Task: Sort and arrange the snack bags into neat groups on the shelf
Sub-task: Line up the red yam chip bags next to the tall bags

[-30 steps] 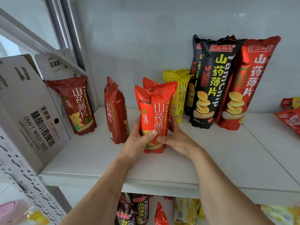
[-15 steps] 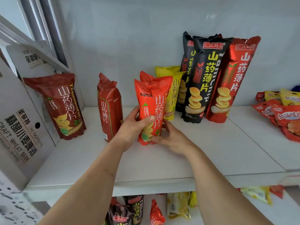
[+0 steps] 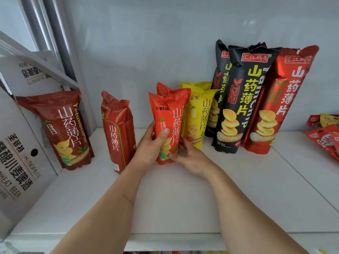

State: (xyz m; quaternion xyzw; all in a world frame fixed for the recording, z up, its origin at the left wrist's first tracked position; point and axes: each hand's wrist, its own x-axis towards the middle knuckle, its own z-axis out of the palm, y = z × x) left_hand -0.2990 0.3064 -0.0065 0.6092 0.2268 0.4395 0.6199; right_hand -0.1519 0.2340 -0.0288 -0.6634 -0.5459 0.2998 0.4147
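Observation:
Two bright orange-red yam chip bags (image 3: 170,114) stand upright together mid-shelf, one behind the other. My left hand (image 3: 153,146) grips the front bag from the left, thumb across its face. My right hand (image 3: 187,154) holds the bags' lower right side, fingers curled at the base. Right behind them stand two yellow bags (image 3: 200,114). Two tall black bags (image 3: 238,99) and a tall red bag (image 3: 280,99) lean on the wall to the right. Two dark red bags stand to the left, one (image 3: 64,129) leaning by the box, another (image 3: 117,131) nearer my left hand.
A white shelf (image 3: 238,189) carries everything, with bare surface in front. A cardboard beer box (image 3: 20,162) leans at the left end. Several flat red and yellow packets (image 3: 324,132) lie at the far right. More bags show on the shelf below.
The view has shifted slightly. Both hands stay on the orange-red bags, which now stand a little closer to the yellow bags.

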